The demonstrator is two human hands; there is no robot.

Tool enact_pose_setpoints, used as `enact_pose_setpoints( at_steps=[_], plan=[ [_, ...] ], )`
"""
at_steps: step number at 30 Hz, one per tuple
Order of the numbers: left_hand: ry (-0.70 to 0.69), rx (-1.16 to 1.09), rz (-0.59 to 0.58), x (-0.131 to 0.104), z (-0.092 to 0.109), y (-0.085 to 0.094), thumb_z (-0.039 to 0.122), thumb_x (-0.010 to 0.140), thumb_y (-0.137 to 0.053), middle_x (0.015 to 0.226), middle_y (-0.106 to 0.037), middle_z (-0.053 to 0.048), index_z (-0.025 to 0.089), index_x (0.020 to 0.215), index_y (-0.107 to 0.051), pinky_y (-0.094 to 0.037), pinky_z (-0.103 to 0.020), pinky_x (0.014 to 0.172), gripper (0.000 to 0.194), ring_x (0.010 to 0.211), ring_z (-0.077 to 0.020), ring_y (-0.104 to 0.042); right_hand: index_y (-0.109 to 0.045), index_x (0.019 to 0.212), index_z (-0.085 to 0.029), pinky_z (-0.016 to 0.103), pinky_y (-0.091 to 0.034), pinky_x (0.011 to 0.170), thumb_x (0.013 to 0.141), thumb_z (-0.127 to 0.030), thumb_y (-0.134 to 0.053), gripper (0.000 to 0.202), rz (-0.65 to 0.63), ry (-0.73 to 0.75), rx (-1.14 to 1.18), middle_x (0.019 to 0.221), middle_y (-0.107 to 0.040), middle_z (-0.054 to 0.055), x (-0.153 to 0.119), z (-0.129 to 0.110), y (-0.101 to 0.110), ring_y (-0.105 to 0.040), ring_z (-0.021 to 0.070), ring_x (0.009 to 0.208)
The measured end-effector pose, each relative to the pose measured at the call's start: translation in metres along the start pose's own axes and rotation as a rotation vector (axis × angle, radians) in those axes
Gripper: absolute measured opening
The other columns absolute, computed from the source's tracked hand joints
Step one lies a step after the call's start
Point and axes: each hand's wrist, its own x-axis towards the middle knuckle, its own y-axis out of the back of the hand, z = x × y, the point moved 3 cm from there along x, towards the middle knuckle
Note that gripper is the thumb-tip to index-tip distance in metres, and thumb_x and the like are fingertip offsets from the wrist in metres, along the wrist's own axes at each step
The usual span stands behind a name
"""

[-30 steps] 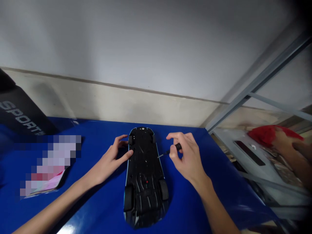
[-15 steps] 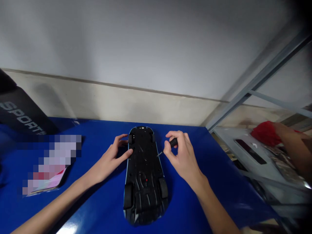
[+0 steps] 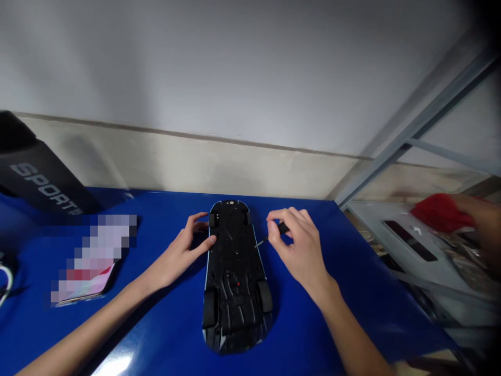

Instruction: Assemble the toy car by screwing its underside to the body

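Observation:
A toy car (image 3: 235,271) lies upside down on the blue table, its black underside and wheels facing up. My left hand (image 3: 186,250) rests at the car's left edge, thumb on the underside and fingers along the side, steadying it. In my right hand (image 3: 295,240) is a small screwdriver (image 3: 282,227) with a black handle, pinched between thumb and fingers. Its thin shaft points left and down, with the tip at the car's right edge. Whether the tip touches a screw cannot be made out.
On the blue table (image 3: 156,334), a phone-like object (image 3: 90,284), partly pixelated, lies left. Behind it leans a black bottle (image 3: 47,180) marked SPORT. Beyond the metal frame (image 3: 376,172) at right, another person's hand (image 3: 487,216) is by a red cloth (image 3: 442,211).
The view has shifted slightly, so table items appear a little farther right. My right hand has turned slightly with the screwdriver. My left hand stays on the car.

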Motion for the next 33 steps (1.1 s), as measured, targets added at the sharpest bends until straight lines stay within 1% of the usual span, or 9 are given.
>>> enact_pose_setpoints(
  at_steps=[5,10,14,18,20,22,25,28,33],
  plan=[
    [-0.021,0.011,0.006,0.0000,0.0007,0.0004,0.048,0.096,-0.051,0.136,-0.058,-0.012,0.030,0.145,-0.030,-0.040,-0.059,0.108,0.057,0.128,-0.0326,-0.053,-0.052,0.113,-0.023,0.036,-0.041,0.079,0.088,-0.013,-0.053,0.027,0.025,0.024,0.016,0.089,-0.060,0.001,-0.0007,0.0005,-0.0022,-0.054,0.0179,0.081],
    [-0.026,0.038,0.009,-0.0007,0.0009,0.0008,0.049,0.095,-0.052,0.136,-0.058,-0.012,0.030,0.145,-0.031,-0.041,-0.058,0.108,0.057,0.127,-0.0323,-0.054,-0.056,0.105,-0.024,0.034,-0.042,0.076,0.091,-0.016,-0.055,0.016,0.039,-0.021,0.003,0.079,-0.059,-0.002,-0.0013,0.0024,-0.0035,-0.052,0.0155,0.072],
    [-0.037,0.034,0.018,-0.0008,0.0006,0.0006,0.049,0.096,-0.051,0.133,-0.060,-0.012,0.029,0.145,-0.031,-0.042,-0.058,0.106,0.057,0.126,-0.0324,-0.055,-0.054,0.112,-0.022,0.036,-0.040,0.077,0.089,-0.014,-0.051,0.025,0.017,0.067,0.009,0.088,-0.062,0.002,-0.0018,-0.0019,-0.0044,-0.054,0.0176,0.080],
    [-0.023,0.029,0.012,-0.0007,-0.0001,0.0005,0.050,0.095,-0.052,0.134,-0.059,-0.012,0.029,0.144,-0.030,-0.041,-0.057,0.108,0.057,0.126,-0.0311,-0.054,-0.058,0.099,-0.024,0.033,-0.039,0.073,0.093,-0.017,-0.054,0.011,0.056,0.050,-0.017,0.084,-0.064,-0.001,-0.0027,-0.0014,-0.0030,-0.051,0.0149,0.071],
    [-0.031,0.027,0.011,-0.0007,-0.0002,0.0006,0.050,0.095,-0.052,0.134,-0.059,-0.012,0.030,0.144,-0.031,-0.041,-0.057,0.107,0.057,0.126,-0.0311,-0.054,-0.056,0.105,-0.024,0.033,-0.041,0.075,0.092,-0.017,-0.054,0.014,0.070,0.057,0.008,0.085,-0.063,-0.001,-0.0031,-0.0006,-0.0019,-0.051,0.0153,0.073],
    [-0.045,0.022,0.013,-0.0006,-0.0004,0.0009,0.049,0.095,-0.052,0.132,-0.060,-0.013,0.030,0.144,-0.031,-0.041,-0.058,0.106,0.057,0.124,-0.0314,-0.055,-0.053,0.112,-0.022,0.036,-0.040,0.077,0.093,-0.018,-0.048,0.021,0.037,0.082,0.050,0.089,-0.061,0.002,-0.0030,-0.0008,-0.0017,-0.052,0.0175,0.079],
    [-0.048,0.022,0.017,-0.0005,-0.0010,0.0011,0.048,0.096,-0.052,0.132,-0.060,-0.013,0.029,0.144,-0.031,-0.042,-0.058,0.106,0.056,0.124,-0.0316,-0.055,-0.054,0.110,-0.023,0.038,-0.039,0.077,0.095,-0.020,-0.041,0.021,-0.013,0.075,0.069,0.092,-0.060,0.003,-0.0024,-0.0011,-0.0020,-0.053,0.0190,0.083],
    [-0.043,0.021,0.017,-0.0007,-0.0012,0.0009,0.048,0.095,-0.052,0.132,-0.060,-0.013,0.029,0.144,-0.031,-0.042,-0.057,0.106,0.057,0.124,-0.0315,-0.055,-0.056,0.105,-0.024,0.035,-0.040,0.076,0.094,-0.018,-0.049,0.014,0.022,0.045,0.039,0.088,-0.061,0.000,-0.0023,-0.0010,-0.0025,-0.052,0.0163,0.077],
    [-0.025,0.025,0.008,-0.0012,-0.0005,0.0006,0.051,0.095,-0.052,0.133,-0.059,-0.012,0.030,0.144,-0.030,-0.040,-0.057,0.107,0.058,0.125,-0.0310,-0.055,-0.053,0.109,-0.021,0.037,-0.040,0.077,0.087,-0.014,-0.053,0.023,0.009,0.072,0.028,0.088,-0.058,0.002,-0.0029,-0.0023,-0.0053,-0.052,0.0192,0.082]
  ],
)
